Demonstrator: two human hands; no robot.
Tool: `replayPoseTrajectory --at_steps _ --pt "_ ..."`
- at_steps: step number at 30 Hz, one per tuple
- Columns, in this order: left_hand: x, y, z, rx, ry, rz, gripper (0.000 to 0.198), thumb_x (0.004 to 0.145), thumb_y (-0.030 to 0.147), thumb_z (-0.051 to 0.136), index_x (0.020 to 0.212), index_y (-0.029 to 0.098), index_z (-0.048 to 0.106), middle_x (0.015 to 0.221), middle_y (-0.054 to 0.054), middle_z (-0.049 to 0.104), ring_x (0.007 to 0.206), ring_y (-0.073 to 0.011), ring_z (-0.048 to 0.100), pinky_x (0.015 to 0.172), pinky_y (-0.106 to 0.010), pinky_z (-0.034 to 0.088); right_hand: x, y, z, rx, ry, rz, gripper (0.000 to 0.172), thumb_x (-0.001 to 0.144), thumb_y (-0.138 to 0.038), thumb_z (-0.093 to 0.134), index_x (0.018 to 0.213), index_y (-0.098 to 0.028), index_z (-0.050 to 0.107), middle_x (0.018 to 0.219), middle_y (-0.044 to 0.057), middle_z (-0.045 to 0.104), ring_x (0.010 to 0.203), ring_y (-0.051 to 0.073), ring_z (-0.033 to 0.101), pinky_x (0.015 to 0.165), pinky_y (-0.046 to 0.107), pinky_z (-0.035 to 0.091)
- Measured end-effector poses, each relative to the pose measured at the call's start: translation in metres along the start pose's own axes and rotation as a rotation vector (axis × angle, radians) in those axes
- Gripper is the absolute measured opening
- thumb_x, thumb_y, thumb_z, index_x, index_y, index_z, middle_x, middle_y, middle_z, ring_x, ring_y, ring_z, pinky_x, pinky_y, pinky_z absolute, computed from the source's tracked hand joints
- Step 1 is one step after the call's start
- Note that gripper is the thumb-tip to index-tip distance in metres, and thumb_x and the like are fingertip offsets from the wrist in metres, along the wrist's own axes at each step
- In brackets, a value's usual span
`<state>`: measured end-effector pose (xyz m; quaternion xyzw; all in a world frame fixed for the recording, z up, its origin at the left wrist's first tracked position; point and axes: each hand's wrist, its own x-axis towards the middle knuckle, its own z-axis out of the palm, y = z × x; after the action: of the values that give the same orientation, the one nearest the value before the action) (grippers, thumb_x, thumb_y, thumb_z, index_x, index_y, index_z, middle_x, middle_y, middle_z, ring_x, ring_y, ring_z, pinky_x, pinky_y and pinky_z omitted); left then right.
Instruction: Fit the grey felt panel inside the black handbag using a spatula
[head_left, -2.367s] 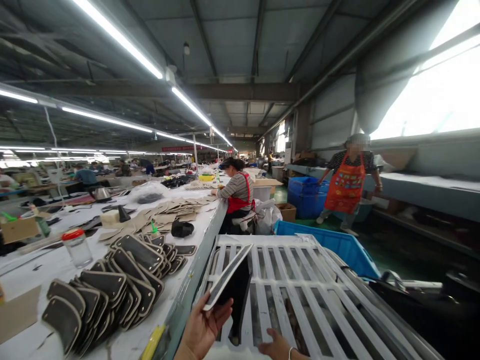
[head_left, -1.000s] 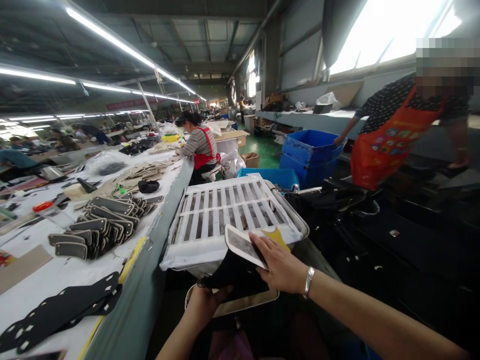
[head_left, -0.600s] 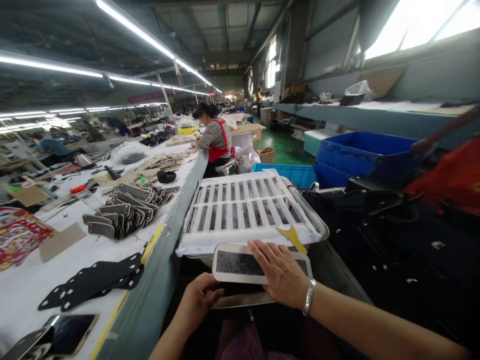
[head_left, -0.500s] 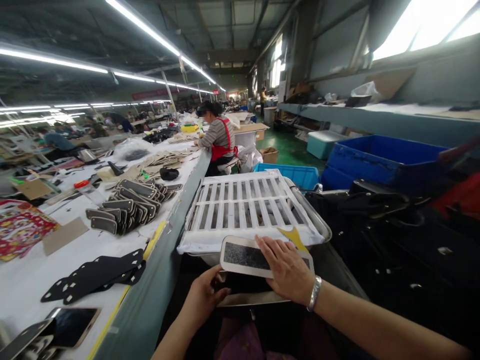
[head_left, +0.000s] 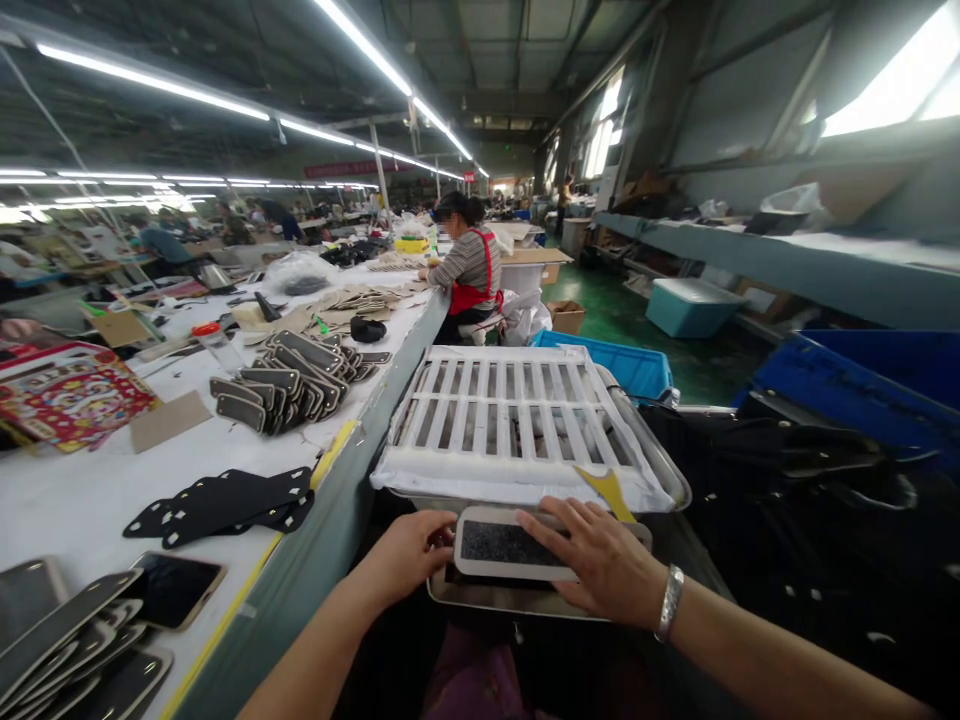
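Printed box [head_left: 82, 395]: red and yellow, at the left on the white table [head_left: 82, 500], a cardboard piece [head_left: 171, 421] just right of it
Near-left pile [head_left: 71, 622]: dark panels with pale edging, heaped loosely beside a smartphone [head_left: 176, 590]
Black cut pieces [head_left: 229, 505]: overlapping and lying flat, close to the yellow strip [head_left: 334, 450] along the table edge
Red-lidded jar [head_left: 217, 345]: farther off, behind the left end of the panel stack [head_left: 289, 385], whose pieces lean on one another
Your left hand [head_left: 412, 555]: fingers bent inward at the left end of the speckled panel; you cannot tell from here whether they pinch it or only rest there
Co-worker [head_left: 476, 265]: seated at the far table edge, in striped sleeves and a red apron
Slatted rack [head_left: 487, 410]: white, just beyond your hands
Speckled panel [head_left: 495, 543]: between your hands, pale-bordered, dark face towards you, above a pale-rimmed piece [head_left: 510, 598] that it partly hides
Your right hand [head_left: 611, 565]: grasping the speckled panel, fingers across its face, thumb at the near edge, silver bracelet [head_left: 670, 602] on the wrist
Yellow notched piece [head_left: 606, 490]: at the rack's near edge, beyond your right hand
Black material [head_left: 787, 520]: heaped at the right, in front of a dark blue bin [head_left: 862, 385]
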<state>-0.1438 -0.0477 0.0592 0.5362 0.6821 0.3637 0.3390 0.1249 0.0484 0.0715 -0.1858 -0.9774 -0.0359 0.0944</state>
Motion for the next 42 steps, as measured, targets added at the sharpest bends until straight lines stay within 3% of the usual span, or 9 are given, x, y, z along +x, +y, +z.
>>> replayPoseTrajectory --at_steps 2,4,8,14,17,23,29,35,42 --pt "-0.009 -0.014 -0.015 0.128 0.100 0.016 0.030 0.072 0.030 0.058 0.098 0.017 0.064 0.085 -0.004 0.062 0.075 -0.0170 0.056 0.072 -0.026 0.043 0.006 -0.002 0.007 -0.050 0.009 -0.134 0.087 0.067 -0.026 0.065 0.142 -0.026 0.022 0.124 0.013 0.046 0.100 0.029 0.048 0.082 0.043 0.041" --pt "-0.019 -0.032 -0.017 0.162 0.198 -0.053 0.038 0.077 0.041 0.054 0.103 0.014 0.060 0.081 -0.004 0.058 0.073 -0.0167 0.054 0.072 -0.027 0.042 0.012 -0.008 0.013 -0.088 -0.018 -0.240 0.085 0.067 -0.028 0.067 0.141 -0.024 0.025 0.119 0.014 0.050 0.093 0.027 0.050 0.075 0.038 0.043" --pt "-0.033 -0.053 0.011 0.037 0.112 -0.215 0.051 0.081 0.053 0.045 0.114 0.015 0.052 0.067 0.002 0.051 0.064 -0.0153 0.052 0.064 -0.025 0.041 0.018 -0.020 0.020 -0.152 -0.078 -0.254 0.086 0.064 -0.033 0.072 0.139 -0.023 0.031 0.113 0.013 0.053 0.084 0.025 0.053 0.066 0.035 0.044" --pt "-0.032 -0.045 0.031 -0.012 0.025 -0.252 0.038 0.080 0.035 0.047 0.114 0.019 0.049 0.081 -0.002 0.059 0.057 -0.0131 0.056 0.052 -0.023 0.044 0.014 -0.024 0.021 -0.204 -0.132 -0.133 0.087 0.060 -0.043 0.075 0.135 -0.023 0.035 0.107 0.011 0.054 0.073 0.021 0.054 0.058 0.032 0.043" --pt "-0.029 -0.043 0.029 -0.037 -0.002 -0.294 0.040 0.079 0.028 0.044 0.119 0.020 0.044 0.068 0.003 0.053 0.043 -0.0115 0.052 0.039 -0.021 0.041 0.016 -0.027 0.024 -0.192 -0.183 -0.151 0.086 0.061 -0.046 0.074 0.134 -0.024 0.035 0.106 0.011 0.054 0.073 0.022 0.055 0.057 0.032 0.044" --pt "-0.029 -0.044 0.027 -0.066 -0.012 -0.287 0.033 0.081 0.028 0.041 0.113 0.022 0.045 0.057 0.007 0.045 0.040 -0.0116 0.050 0.032 -0.019 0.040 0.024 -0.022 0.029 -0.217 -0.239 -0.094 0.084 0.064 -0.041 0.073 0.135 -0.023 0.034 0.106 0.011 0.054 0.073 0.022 0.054 0.054 0.032 0.043" --pt "-0.029 -0.050 0.027 -0.112 -0.030 -0.324 0.035 0.082 0.030 0.042 0.116 0.024 0.042 0.061 0.006 0.049 0.040 -0.0110 0.049 0.029 -0.019 0.040 0.018 -0.021 0.024 -0.113 -0.214 -0.201 0.083 0.065 -0.051 0.069 0.135 -0.024 0.033 0.104 0.011 0.051 0.073 0.021 0.054 0.054 0.029 0.039" --pt "-0.025 -0.049 0.027 -0.120 -0.037 -0.324 0.037 0.081 0.028 0.042 0.117 0.021 0.042 0.057 0.007 0.046 0.037 -0.0105 0.047 0.029 -0.019 0.039 0.019 -0.009 0.026 0.012 -0.286 -0.093 0.087 0.064 -0.049 0.067 0.138 -0.025 0.028 0.111 0.015 0.048 0.080 0.025 0.056 0.062 0.032 0.045" --pt "-0.026 -0.050 0.027 -0.129 -0.040 -0.335 0.038 0.081 0.030 0.044 0.118 0.023 0.042 0.058 0.007 0.045 0.038 -0.0103 0.048 0.029 -0.019 0.039 0.035 -0.004 0.032 -0.031 -0.351 -0.289 0.081 0.065 -0.049 0.067 0.136 -0.030 0.032 0.108 0.014 0.051 0.073 0.024 0.057 0.057 0.033 0.043"
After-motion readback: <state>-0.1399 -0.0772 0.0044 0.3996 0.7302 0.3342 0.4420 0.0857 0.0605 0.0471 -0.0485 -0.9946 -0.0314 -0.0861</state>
